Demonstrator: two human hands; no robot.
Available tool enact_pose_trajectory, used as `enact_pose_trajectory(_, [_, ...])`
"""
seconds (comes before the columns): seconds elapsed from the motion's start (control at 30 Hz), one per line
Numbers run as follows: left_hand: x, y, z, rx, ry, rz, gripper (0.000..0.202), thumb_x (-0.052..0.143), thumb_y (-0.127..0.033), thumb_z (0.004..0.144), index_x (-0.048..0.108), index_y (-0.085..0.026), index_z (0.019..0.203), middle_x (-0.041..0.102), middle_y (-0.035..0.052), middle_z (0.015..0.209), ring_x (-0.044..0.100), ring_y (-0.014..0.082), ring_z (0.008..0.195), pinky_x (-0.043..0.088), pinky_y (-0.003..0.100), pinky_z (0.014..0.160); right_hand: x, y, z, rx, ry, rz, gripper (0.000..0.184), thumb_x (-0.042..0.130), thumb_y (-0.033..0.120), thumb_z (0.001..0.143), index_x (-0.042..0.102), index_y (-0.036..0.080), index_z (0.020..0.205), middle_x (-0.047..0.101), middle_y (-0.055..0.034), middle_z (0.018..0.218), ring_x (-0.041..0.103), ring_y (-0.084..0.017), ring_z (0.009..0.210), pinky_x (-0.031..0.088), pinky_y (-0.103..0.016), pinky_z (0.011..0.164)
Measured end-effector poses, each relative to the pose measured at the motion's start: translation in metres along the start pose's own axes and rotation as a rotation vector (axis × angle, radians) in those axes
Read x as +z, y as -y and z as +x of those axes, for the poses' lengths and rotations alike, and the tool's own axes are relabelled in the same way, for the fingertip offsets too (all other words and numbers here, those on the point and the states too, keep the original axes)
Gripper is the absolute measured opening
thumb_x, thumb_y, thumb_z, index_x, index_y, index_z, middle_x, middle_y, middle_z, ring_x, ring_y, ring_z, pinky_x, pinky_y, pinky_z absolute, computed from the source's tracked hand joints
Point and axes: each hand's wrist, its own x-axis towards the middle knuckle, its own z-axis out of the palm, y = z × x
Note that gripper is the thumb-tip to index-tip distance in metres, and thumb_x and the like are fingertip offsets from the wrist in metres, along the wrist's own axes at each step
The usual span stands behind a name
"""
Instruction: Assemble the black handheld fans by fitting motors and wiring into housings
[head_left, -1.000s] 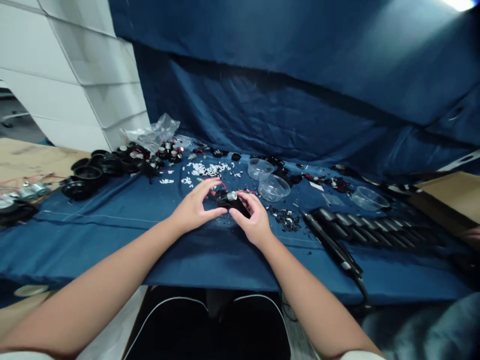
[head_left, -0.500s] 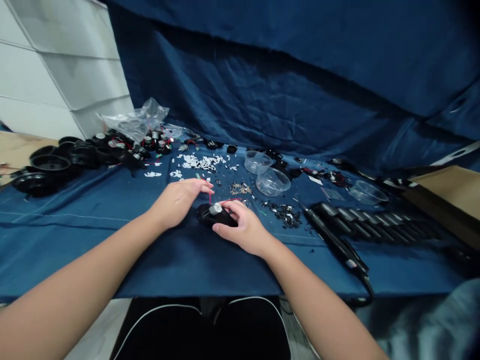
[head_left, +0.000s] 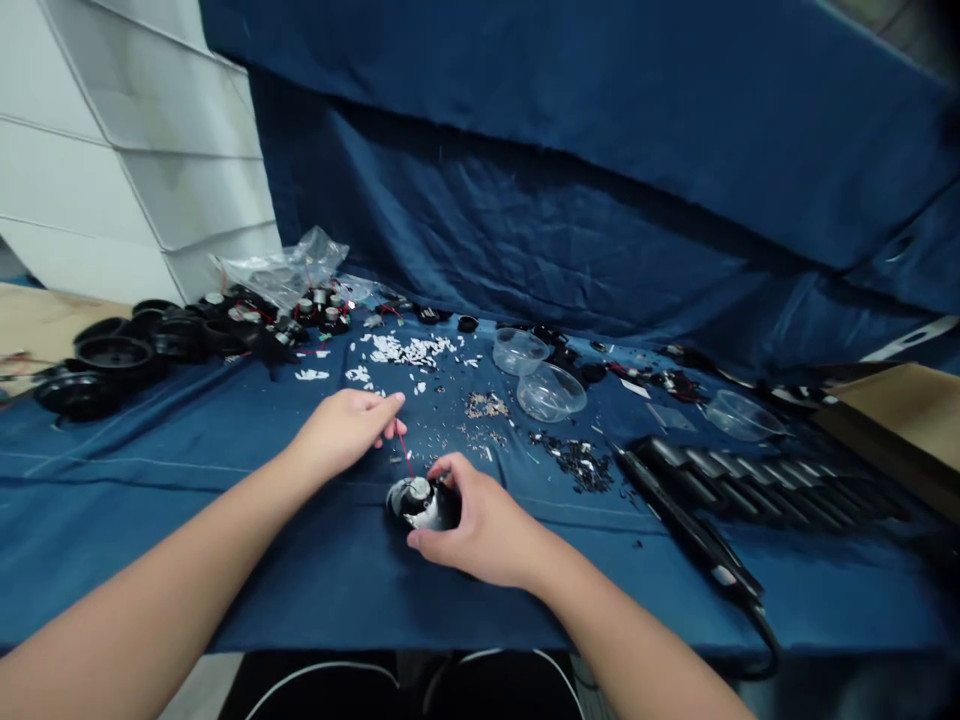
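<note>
Work in hand: wire on a black cylindrical housing (head_left: 435,505) with a silver end cap (head_left: 418,490). It sits on the blue cloth (head_left: 150,530), near edge, centre. Long axis runs roughly left-right, cap end angled up and left. Right hand (head_left: 484,525) grips it in a wide cupped hold, fingers over the body. Left hand (head_left: 345,430) sits just far-left, fingertips in a narrow pinch beside a red wire (head_left: 403,450); contact unclear.
</note>
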Motion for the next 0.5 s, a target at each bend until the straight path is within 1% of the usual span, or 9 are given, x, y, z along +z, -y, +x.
enact_pose_trajectory(0.1, [-0.007, 0.002, -0.001, -0.041, -0.055, 0.163, 0.057, 0.067, -0.068, 0.113, 0.072, -0.019, 0.084, 0.072, -0.0003, 0.078, 0.066, 0.0167, 0.071, 0.059, 0.034, 0.077, 0.003, -0.003, -0.002, 0.020, 0.006, -0.005, 0.067, 0.097, 0.051, 0.080, 0.064, 0.023, 0.131, 0.073, -0.0030, 0.111, 0.066, -0.017, 0.093, 0.051, -0.028, 0.078])
enact_pose_trajectory(0.17, [-0.010, 0.002, -0.002, -0.063, -0.111, 0.224, 0.056, 0.067, -0.067, 0.113, 0.071, -0.018, 0.087, 0.067, -0.0019, 0.075, 0.064, 0.0160, 0.069, 0.059, 0.033, 0.075, 0.003, -0.007, -0.002, 0.013, 0.013, -0.013, 0.071, 0.097, 0.058, 0.079, 0.066, 0.025, 0.134, 0.073, -0.0031, 0.116, 0.066, -0.016, 0.094, 0.051, -0.026, 0.078])
enact_pose_trajectory(0.2, [-0.011, 0.002, -0.003, -0.067, -0.140, 0.238, 0.055, 0.067, -0.067, 0.114, 0.071, -0.018, 0.088, 0.066, -0.0020, 0.076, 0.063, 0.0158, 0.070, 0.059, 0.033, 0.075, 0.002, -0.009, -0.001, 0.012, 0.021, -0.014, 0.071, 0.093, 0.061, 0.082, 0.066, 0.025, 0.138, 0.073, -0.0031, 0.116, 0.067, -0.016, 0.091, 0.052, -0.026, 0.075])
enact_pose_trajectory(0.27, [-0.009, 0.001, -0.003, -0.064, -0.193, 0.240, 0.052, 0.066, -0.064, 0.115, 0.071, -0.017, 0.093, 0.067, -0.0010, 0.082, 0.066, 0.0160, 0.074, 0.061, 0.033, 0.076, -0.007, -0.011, 0.002, 0.018, 0.029, -0.019, 0.065, 0.074, 0.067, 0.095, 0.064, 0.024, 0.143, 0.076, -0.0040, 0.112, 0.069, -0.015, 0.081, 0.054, -0.027, 0.068])
enact_pose_trajectory(0.33, [-0.004, 0.002, -0.003, -0.053, -0.232, 0.225, 0.048, 0.067, -0.061, 0.115, 0.073, -0.017, 0.099, 0.070, 0.0001, 0.089, 0.069, 0.0171, 0.080, 0.063, 0.033, 0.079, -0.026, -0.006, 0.011, 0.022, -0.025, -0.058, 0.056, 0.055, 0.064, 0.105, 0.064, 0.021, 0.140, 0.077, -0.0067, 0.109, 0.074, -0.018, 0.080, 0.058, -0.029, 0.065])
enact_pose_trajectory(0.37, [0.000, 0.003, -0.002, -0.048, -0.242, 0.212, 0.046, 0.068, -0.060, 0.115, 0.073, -0.016, 0.102, 0.070, 0.0004, 0.091, 0.069, 0.0175, 0.081, 0.063, 0.034, 0.079, -0.040, 0.000, 0.018, 0.016, -0.072, -0.094, 0.051, 0.051, 0.060, 0.106, 0.066, 0.020, 0.134, 0.078, -0.0083, 0.110, 0.077, -0.019, 0.083, 0.060, -0.030, 0.066])
enact_pose_trajectory(0.43, [0.009, 0.006, -0.001, -0.030, -0.252, 0.180, 0.045, 0.070, -0.059, 0.115, 0.074, -0.016, 0.103, 0.071, 0.0004, 0.092, 0.070, 0.0177, 0.081, 0.064, 0.033, 0.078, -0.075, 0.019, 0.041, -0.020, -0.177, -0.195, 0.041, 0.056, 0.055, 0.107, 0.070, 0.020, 0.126, 0.079, -0.0093, 0.113, 0.078, -0.020, 0.093, 0.062, -0.030, 0.072])
enact_pose_trajectory(0.47, [0.015, 0.008, 0.000, -0.017, -0.254, 0.161, 0.045, 0.070, -0.059, 0.115, 0.073, -0.016, 0.103, 0.070, 0.0001, 0.091, 0.069, 0.0175, 0.081, 0.063, 0.033, 0.077, -0.095, 0.032, 0.058, -0.044, -0.203, -0.247, 0.037, 0.058, 0.052, 0.109, 0.072, 0.021, 0.123, 0.080, -0.0091, 0.115, 0.079, -0.020, 0.096, 0.063, -0.030, 0.075])
enact_pose_trajectory(0.5, [0.019, 0.010, 0.001, -0.004, -0.255, 0.141, 0.045, 0.070, -0.059, 0.115, 0.073, -0.016, 0.102, 0.069, -0.0002, 0.090, 0.069, 0.0169, 0.079, 0.063, 0.032, 0.076, -0.116, 0.046, 0.078, -0.064, -0.218, -0.297, 0.035, 0.056, 0.050, 0.112, 0.073, 0.020, 0.120, 0.080, -0.0091, 0.116, 0.079, -0.020, 0.098, 0.065, -0.031, 0.080])
